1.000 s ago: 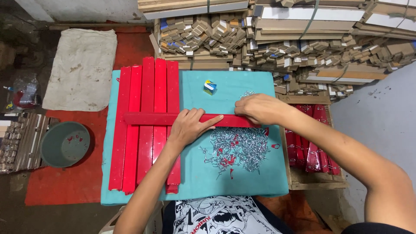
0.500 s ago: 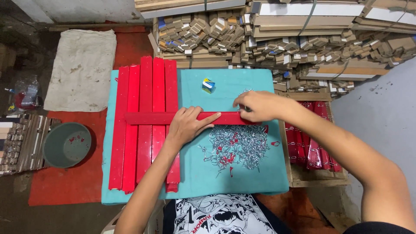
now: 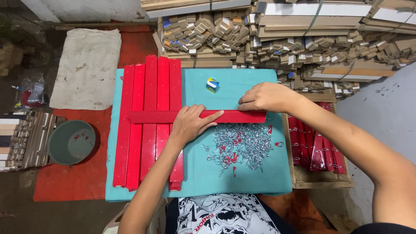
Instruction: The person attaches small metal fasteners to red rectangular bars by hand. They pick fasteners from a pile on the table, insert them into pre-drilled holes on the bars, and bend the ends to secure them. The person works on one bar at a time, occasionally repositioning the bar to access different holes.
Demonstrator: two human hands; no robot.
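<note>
A long red strip (image 3: 242,116) lies crosswise on the teal table (image 3: 242,182), over several red strips (image 3: 149,125) laid side by side lengthwise. My left hand (image 3: 190,122) presses flat on the middle of the crosswise strip. At the strip's right end my right hand (image 3: 264,96) rests with fingers curled against its far edge; whether they pinch something small I cannot tell. A heap of small silver metal hooks (image 3: 238,145) lies just in front of the strip.
A small blue, yellow and white box (image 3: 212,84) sits on the table behind the strip. A crate of red strips fitted with hooks (image 3: 316,147) stands right. A grey basin (image 3: 71,142) and a sack (image 3: 86,67) lie left. Stacked cardboard corners and slats (image 3: 277,30) fill the back.
My right hand has slid a little left along the far edge of the crosswise strip. My left hand keeps its place on the strip.
</note>
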